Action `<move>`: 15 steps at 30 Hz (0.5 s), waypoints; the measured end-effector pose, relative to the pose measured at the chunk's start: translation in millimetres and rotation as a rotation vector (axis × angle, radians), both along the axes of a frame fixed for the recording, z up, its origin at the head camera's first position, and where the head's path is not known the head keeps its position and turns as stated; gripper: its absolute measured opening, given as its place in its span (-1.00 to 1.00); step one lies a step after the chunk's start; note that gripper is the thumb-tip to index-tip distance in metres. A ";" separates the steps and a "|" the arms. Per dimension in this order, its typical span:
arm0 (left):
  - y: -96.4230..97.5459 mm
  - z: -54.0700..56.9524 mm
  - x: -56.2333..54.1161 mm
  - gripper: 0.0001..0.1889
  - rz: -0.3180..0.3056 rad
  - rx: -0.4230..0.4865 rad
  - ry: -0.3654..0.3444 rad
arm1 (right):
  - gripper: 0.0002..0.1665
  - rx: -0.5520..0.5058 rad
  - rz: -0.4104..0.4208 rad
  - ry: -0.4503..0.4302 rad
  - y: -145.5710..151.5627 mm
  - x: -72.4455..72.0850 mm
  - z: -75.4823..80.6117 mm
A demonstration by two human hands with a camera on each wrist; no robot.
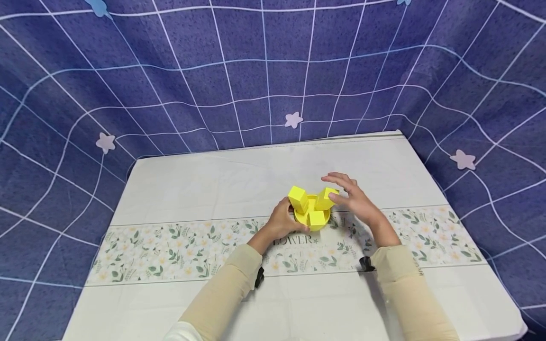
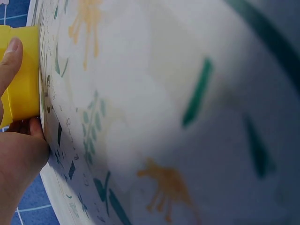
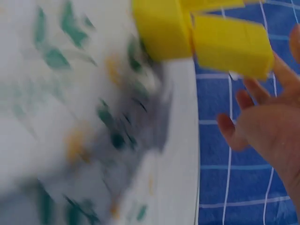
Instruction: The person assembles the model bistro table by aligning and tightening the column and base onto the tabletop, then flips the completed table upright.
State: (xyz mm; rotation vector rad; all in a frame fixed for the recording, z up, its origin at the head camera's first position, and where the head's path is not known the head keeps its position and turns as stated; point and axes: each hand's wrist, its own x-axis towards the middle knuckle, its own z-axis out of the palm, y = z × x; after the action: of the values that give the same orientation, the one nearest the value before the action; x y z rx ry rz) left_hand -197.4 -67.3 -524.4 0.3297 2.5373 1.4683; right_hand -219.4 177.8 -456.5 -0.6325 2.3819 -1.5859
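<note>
A round yellow container stands on the table with three yellow blocks in it. The left block and the right block rise high and lean outward; the front block looks lower. My left hand grips the container from its left side, thumb in front. In the left wrist view that thumb lies on the yellow wall. Beside the right block is my right hand, fingers spread. The right wrist view shows its fingers around the block's outer end; whether they touch it is unclear.
A white tablecloth with a floral band and printed lettering covers the table. Behind and beside it hangs a blue grid-patterned curtain with star shapes. Small black devices sit at both wrists.
</note>
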 end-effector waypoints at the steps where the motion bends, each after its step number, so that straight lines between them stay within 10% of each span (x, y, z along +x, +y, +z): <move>1: -0.1 -0.4 0.0 -0.07 -0.002 -0.003 0.006 | -0.47 0.003 0.031 -0.008 4.6 -2.1 1.1; 7: -0.1 0.4 1.2 -0.06 0.000 -0.012 -0.007 | -0.51 0.030 0.102 -0.066 18.4 -11.5 -10.1; 15: -0.2 1.8 0.7 -0.07 -0.011 0.008 -0.009 | -0.63 0.031 -0.057 -0.100 -11.2 11.4 12.3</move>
State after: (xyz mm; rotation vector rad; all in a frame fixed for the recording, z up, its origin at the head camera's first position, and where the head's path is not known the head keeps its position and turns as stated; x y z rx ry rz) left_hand -196.7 -67.5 -522.5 0.3373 2.5191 1.4732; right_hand -208.0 166.6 -444.2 -0.4720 2.3655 -1.5614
